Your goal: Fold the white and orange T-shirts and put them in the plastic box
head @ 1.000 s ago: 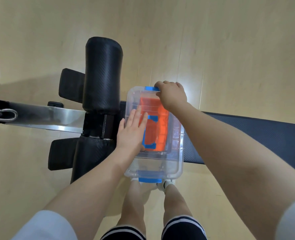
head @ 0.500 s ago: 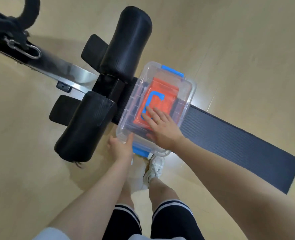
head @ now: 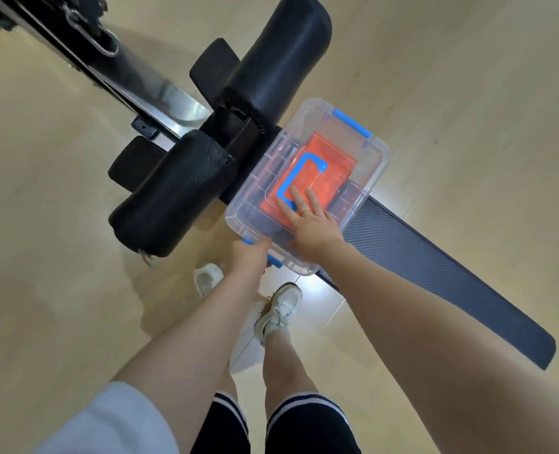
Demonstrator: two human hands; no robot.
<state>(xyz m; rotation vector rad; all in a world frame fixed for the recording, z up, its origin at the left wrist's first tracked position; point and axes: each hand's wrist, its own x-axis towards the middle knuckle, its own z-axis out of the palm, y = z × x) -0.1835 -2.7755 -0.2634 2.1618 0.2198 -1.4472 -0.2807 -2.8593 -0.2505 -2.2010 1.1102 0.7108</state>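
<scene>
The plastic box [head: 363, 178] stands lidded on the desk [head: 442, 267], a black padded bench, beside its two black roller pads [head: 173, 198]. The folded orange T-shirt [head: 324, 172] shows through the clear lid, under the blue handle [head: 299, 173]. The right hand [head: 307, 221] lies flat on the lid, fingers straight, fingertips on the handle's near end, a ring on one finger. The left hand [head: 248, 257] has its grip curled round the blue latch [head: 273, 260] at the box's near edge. Below lie a pale wooden floor [head: 42, 290] and white sneakers [head: 281, 306]. The white T-shirt cannot be made out.
</scene>
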